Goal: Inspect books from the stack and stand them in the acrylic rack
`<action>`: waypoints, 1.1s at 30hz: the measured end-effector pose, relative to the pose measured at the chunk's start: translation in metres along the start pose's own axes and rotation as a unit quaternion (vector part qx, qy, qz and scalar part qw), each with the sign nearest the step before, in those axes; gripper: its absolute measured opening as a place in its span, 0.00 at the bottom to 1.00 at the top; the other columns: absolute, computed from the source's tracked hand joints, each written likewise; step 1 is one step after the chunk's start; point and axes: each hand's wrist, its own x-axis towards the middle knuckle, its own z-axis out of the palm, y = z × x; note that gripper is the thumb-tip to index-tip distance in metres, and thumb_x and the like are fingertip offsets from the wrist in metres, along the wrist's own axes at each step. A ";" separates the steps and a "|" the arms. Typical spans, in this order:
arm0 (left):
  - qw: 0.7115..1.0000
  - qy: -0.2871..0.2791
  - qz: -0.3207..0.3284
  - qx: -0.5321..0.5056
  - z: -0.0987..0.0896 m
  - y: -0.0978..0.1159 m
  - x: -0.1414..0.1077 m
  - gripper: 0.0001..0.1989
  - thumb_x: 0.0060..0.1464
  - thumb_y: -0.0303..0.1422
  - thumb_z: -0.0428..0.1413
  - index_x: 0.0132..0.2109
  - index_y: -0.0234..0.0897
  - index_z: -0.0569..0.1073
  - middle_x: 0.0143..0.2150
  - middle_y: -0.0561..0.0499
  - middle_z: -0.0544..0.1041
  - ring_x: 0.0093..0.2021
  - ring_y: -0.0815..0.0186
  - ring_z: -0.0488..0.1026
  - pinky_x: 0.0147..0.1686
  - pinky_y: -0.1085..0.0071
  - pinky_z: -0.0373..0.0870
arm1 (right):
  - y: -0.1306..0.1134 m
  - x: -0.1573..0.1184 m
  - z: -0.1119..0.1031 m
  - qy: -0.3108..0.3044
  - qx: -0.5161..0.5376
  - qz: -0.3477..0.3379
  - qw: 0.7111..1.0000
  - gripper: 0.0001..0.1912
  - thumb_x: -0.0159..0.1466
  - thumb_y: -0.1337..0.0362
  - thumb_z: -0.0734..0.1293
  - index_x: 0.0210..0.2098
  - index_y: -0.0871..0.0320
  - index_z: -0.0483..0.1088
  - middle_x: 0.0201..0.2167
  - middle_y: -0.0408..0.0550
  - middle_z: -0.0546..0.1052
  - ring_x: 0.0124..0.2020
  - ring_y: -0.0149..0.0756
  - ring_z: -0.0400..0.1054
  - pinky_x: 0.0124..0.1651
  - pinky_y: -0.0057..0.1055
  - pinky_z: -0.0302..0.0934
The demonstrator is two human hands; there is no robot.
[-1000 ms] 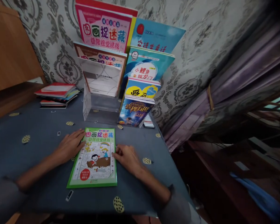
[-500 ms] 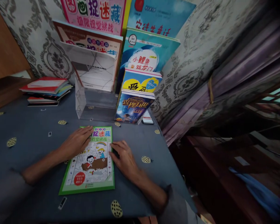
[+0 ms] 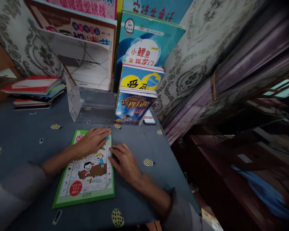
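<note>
A green-bordered picture book (image 3: 91, 175) lies flat and closed on the table, cover up, with a cartoon drawing and a red circle on it. Across its upper part rests my left hand (image 3: 92, 141), palm down with the fingers stretched toward the top right corner, hiding most of the title. At the book's right edge is my right hand (image 3: 125, 163), its fingers extended and apart, the fingertips touching the border. Neither hand grips anything.
Behind the book stands a clear tiered acrylic rack (image 3: 73, 99) with several upright books, a blue paperback (image 3: 135, 107) at its front right. A stack of books (image 3: 36, 88) lies at the left. The table's right edge (image 3: 180, 171) runs beside a purple curtain (image 3: 192, 96).
My left hand has slid right across the book's top, uncovering the title's left end. My right hand stays at the right edge. The view has shifted slightly.
</note>
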 end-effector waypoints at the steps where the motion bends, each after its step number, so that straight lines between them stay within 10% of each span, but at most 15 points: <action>1: 1.000 0.003 -0.001 -0.010 0.001 -0.002 0.002 0.23 0.71 0.36 0.43 0.66 0.36 0.69 0.67 0.41 0.71 0.67 0.57 0.68 0.64 0.55 0.63 | 0.000 0.001 -0.002 -0.012 -0.012 -0.001 1.000 0.15 0.69 0.66 0.69 0.54 0.60 0.75 0.48 0.55 0.79 0.49 0.45 0.69 0.53 0.44 0.69; 15: 0.990 0.038 -0.056 -0.127 0.003 -0.005 -0.003 0.26 0.69 0.31 0.44 0.72 0.37 0.56 0.67 0.43 0.72 0.66 0.58 0.68 0.65 0.54 0.65 | 0.026 0.063 -0.017 -0.092 -0.179 0.049 0.978 0.19 0.75 0.59 0.61 0.63 0.53 0.71 0.50 0.55 0.73 0.50 0.46 0.63 0.49 0.39 0.58; 21: 0.998 0.063 -0.025 -0.011 0.007 0.002 -0.004 0.22 0.70 0.33 0.42 0.63 0.31 0.69 0.64 0.36 0.74 0.66 0.53 0.69 0.66 0.48 0.63 | 0.027 0.065 -0.014 -0.096 -0.171 0.069 0.978 0.20 0.77 0.60 0.59 0.65 0.50 0.69 0.51 0.55 0.72 0.52 0.46 0.62 0.49 0.38 0.56; 33: 0.993 -0.003 0.117 -0.006 -0.003 0.069 -0.067 0.23 0.71 0.33 0.46 0.70 0.37 0.64 0.69 0.43 0.69 0.70 0.59 0.64 0.71 0.53 0.56 | 0.025 0.062 -0.012 -0.091 -0.170 0.066 0.979 0.23 0.76 0.53 0.58 0.65 0.52 0.69 0.52 0.56 0.70 0.52 0.49 0.60 0.49 0.40 0.54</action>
